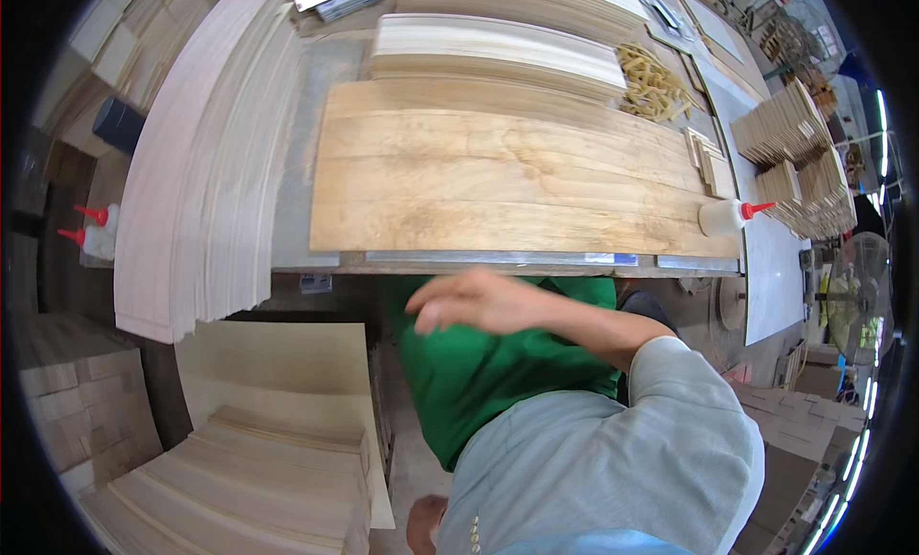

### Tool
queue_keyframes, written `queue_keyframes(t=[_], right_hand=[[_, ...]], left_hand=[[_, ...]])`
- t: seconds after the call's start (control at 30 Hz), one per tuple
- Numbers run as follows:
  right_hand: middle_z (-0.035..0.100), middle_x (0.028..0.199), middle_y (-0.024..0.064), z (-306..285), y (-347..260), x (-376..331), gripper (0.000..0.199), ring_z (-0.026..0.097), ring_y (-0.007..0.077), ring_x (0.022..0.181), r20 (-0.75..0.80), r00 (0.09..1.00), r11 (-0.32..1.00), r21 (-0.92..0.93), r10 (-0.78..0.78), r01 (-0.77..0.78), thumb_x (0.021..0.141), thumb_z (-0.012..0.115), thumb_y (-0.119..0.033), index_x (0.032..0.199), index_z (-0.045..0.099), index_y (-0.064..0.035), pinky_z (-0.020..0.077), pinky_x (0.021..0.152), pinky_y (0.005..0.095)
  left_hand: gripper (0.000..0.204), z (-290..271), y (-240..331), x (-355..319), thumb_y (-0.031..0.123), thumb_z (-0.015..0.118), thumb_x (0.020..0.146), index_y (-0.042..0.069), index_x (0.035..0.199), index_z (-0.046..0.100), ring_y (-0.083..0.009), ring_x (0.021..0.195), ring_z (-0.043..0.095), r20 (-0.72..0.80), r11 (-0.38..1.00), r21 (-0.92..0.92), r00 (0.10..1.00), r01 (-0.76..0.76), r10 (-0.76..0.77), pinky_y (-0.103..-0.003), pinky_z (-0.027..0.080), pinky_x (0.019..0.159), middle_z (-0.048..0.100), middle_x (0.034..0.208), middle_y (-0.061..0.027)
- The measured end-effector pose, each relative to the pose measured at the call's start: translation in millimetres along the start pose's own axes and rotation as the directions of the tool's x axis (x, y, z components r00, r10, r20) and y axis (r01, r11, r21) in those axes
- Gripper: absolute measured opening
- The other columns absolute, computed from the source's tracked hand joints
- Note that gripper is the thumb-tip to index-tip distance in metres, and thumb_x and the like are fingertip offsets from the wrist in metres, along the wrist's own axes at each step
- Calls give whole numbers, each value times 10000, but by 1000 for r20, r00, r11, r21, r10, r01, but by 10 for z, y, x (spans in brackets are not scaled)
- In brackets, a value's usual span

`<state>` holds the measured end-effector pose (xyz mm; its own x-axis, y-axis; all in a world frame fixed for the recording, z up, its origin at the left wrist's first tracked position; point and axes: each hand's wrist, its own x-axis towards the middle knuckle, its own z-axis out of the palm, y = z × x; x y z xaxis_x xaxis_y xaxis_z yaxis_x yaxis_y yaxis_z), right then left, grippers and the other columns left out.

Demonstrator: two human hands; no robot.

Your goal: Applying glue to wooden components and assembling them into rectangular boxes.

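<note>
My right hand [471,301] is in front of the green apron [507,363], just short of the table's near edge. Its fingers point left, loosely bent and a little apart, slightly blurred, with nothing seen in them. Low in the view, beside my grey shirt, part of my left hand [426,524] shows; its fingers are hidden. Beyond the right hand a wide wooden board [498,172] lies flat on the table. A white glue bottle with a red nozzle [720,217] lies at the board's right front corner.
A tall stack of pale boards [206,153] stands on the left, overhanging the table. Behind the wide board are stacked strips [498,52] and a heap of yellowish bands [656,86]. More boards [258,478] are piled lower left. Two glue bottles [99,239] stand far left, and a fan [857,296] far right.
</note>
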<state>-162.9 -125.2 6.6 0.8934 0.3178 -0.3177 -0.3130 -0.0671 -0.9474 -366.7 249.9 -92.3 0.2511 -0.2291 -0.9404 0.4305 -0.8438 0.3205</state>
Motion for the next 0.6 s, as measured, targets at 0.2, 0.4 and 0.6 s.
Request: queue_keyframes(t=[0.2, 0.4, 0.6], right_hand=[[673, 960, 93, -1663, -118, -597, 309, 630, 148, 897, -778, 555, 942, -333, -297, 37, 933, 531, -177, 1139, 596, 44, 500, 764, 277], [667, 958, 99, -3026, 7, -818, 376, 616, 143, 800, -912, 262, 912, -367, -314, -183, 906, 556, -262, 1131, 607, 35, 490, 698, 270], [675, 775, 180, -3273, -47, -609, 299, 656, 308, 788, -905, 380, 875, -333, -192, -350, 806, 626, -276, 874, 700, 6, 491, 742, 390]], left_hand=[[107, -730, 2170, -255, -35, 550, 834, -22, 935, 581, -129, 607, 557, -523, 678, -341, 730, -651, 439, -265, 456, 556, 578, 686, -63], [385, -1833, 4567, 485, 166, 640, 850, -15, 1182, 565, -253, 1006, 603, -550, 392, 464, 88, -794, 830, -342, 464, 859, 636, 1075, -153], [606, -2673, 5783, 1163, 371, 705, 753, -24, 1192, 570, -380, 1013, 582, -522, 486, 769, 30, -416, 852, -426, 441, 891, 619, 1089, -229]])
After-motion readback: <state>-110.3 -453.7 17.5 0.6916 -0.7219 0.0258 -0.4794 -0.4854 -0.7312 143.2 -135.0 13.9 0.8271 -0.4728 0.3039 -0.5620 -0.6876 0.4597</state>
